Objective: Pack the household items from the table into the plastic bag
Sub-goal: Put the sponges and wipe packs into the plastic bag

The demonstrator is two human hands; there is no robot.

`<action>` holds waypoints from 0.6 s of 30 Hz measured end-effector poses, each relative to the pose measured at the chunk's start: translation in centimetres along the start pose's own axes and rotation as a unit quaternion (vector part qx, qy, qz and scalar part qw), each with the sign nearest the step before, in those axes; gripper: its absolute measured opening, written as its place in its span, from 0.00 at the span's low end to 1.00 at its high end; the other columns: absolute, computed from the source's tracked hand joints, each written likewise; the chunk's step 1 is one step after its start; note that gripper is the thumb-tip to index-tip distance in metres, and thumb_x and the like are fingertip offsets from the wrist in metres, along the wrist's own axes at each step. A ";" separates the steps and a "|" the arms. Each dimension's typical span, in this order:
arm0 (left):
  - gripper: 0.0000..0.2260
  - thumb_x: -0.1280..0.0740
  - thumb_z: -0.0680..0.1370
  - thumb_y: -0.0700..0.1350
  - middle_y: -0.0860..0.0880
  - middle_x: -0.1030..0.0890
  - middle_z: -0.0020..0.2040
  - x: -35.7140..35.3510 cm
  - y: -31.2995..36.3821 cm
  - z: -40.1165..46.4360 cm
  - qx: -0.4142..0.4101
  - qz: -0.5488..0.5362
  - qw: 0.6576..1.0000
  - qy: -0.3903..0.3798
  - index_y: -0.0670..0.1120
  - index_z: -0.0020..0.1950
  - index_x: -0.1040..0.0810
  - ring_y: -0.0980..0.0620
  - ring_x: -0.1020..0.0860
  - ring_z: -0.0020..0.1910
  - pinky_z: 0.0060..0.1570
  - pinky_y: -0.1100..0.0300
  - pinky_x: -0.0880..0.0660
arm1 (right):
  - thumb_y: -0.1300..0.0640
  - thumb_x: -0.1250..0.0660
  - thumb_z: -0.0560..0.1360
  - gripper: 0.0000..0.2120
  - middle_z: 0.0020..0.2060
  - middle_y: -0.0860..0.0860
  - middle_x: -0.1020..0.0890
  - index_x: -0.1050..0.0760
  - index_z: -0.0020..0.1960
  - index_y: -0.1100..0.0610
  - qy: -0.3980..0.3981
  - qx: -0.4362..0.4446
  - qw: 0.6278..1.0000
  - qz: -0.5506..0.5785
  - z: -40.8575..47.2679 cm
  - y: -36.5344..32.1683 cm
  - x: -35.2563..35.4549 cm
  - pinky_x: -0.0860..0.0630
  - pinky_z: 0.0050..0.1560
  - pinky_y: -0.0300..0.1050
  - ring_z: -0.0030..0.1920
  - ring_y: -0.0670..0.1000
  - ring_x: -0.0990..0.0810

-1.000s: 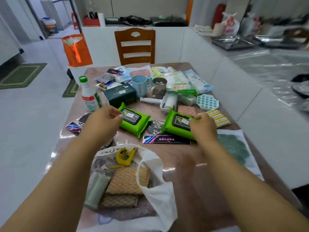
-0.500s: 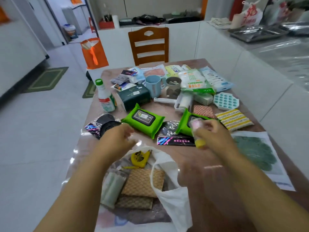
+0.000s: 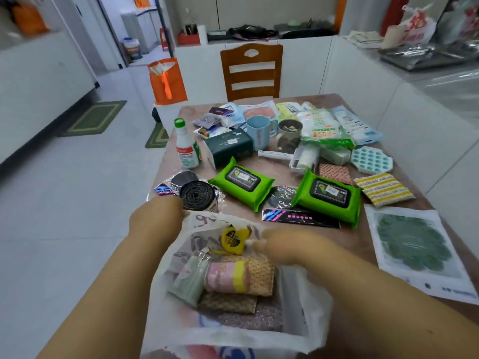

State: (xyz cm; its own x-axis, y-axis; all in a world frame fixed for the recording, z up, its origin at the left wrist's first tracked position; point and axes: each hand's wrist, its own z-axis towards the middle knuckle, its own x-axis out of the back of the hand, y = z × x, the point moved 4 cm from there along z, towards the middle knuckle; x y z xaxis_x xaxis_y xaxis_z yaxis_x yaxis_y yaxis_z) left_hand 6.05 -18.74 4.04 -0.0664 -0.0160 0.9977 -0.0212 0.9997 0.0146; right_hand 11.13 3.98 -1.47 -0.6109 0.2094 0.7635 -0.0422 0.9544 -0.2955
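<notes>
Both hands at the plastic bag (image 3: 308,317) on the desk (image 3: 355,239): left hand (image 3: 155,218) pinches its rim; right hand (image 3: 290,246) blurred, grip unreadable. Pink roll (image 3: 225,277) lies inside. Film looks limp, slippery; hold at rim.

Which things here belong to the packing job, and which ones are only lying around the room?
For the job: plastic bag, wet wipes, bottle, blue cup, bin-bag roll.
Just around: chair, orange bag, green mat.
</notes>
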 end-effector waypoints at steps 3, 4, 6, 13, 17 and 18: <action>0.11 0.38 0.78 0.51 0.50 0.28 0.34 0.5 -0.3 0.1 -0.005 -0.022 0.998 0.051 0.50 0.37 0.28 0.44 0.28 0.39 0.35 0.58 0.33 | 0.30 0.51 0.73 0.37 0.72 0.54 0.33 0.35 0.72 0.53 0.051 -0.124 0.989 -0.057 -1.0 4.2 1.9 0.32 0.65 0.52 0.67 0.58 0.30; 0.11 0.39 0.78 0.50 0.51 0.30 0.33 0.8 -0.4 0.0 0.001 -0.023 0.998 0.061 0.49 0.37 0.29 0.44 0.28 0.38 0.35 0.58 0.33 | 0.30 0.51 0.73 0.37 0.72 0.54 0.32 0.34 0.71 0.53 0.070 -0.143 0.985 -0.071 -1.2 4.9 2.7 0.32 0.66 0.54 0.67 0.58 0.29; 0.11 0.39 0.78 0.51 0.51 0.31 0.32 1.2 -0.3 0.1 0.005 -0.007 0.998 0.060 0.48 0.39 0.28 0.44 0.28 0.38 0.35 0.58 0.32 | 0.32 0.52 0.75 0.34 0.69 0.55 0.28 0.30 0.69 0.54 0.078 -0.137 0.985 -0.073 -1.5 5.4 4.0 0.31 0.65 0.53 0.65 0.58 0.28; 0.18 0.35 0.74 0.61 0.48 0.24 0.36 4.8 6.4 -0.2 -0.110 -0.039 0.992 0.037 0.46 0.39 0.25 0.50 0.26 0.34 0.30 0.58 0.32 | 0.42 0.46 0.79 0.24 0.33 0.55 0.23 0.29 0.35 0.59 0.190 -0.009 0.980 0.063 -3.2 3.9 7.3 0.30 0.36 0.47 0.36 0.55 0.24; 0.15 0.37 0.77 0.57 0.47 0.18 0.44 6.8 12.0 0.5 -0.143 -0.166 0.975 -0.029 0.46 0.49 0.21 0.51 0.22 0.41 0.43 0.53 0.22 | 0.49 0.38 0.75 0.17 0.38 0.59 0.17 0.23 0.41 0.63 0.295 -0.014 0.916 0.269 -2.1 8.0 10.7 0.22 0.47 0.55 0.41 0.61 0.18; 0.16 0.37 0.78 0.56 0.46 0.17 0.45 6.6 13.3 1.0 -0.139 -0.185 0.971 -0.055 0.45 0.50 0.20 0.49 0.21 0.42 0.44 0.54 0.22 | 0.50 0.37 0.74 0.16 0.38 0.60 0.17 0.23 0.43 0.64 0.313 -0.031 0.905 0.287 -1.3 9.5 11.2 0.22 0.48 0.56 0.42 0.61 0.19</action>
State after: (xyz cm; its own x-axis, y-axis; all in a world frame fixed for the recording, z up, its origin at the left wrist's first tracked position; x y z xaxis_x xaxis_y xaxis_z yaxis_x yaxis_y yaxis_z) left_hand 4.33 -5.59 10.72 -0.2120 -0.3614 0.9080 0.2044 0.8921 0.4029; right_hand 4.90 15.70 5.04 0.0497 0.7353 0.6759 0.1964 0.6563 -0.7285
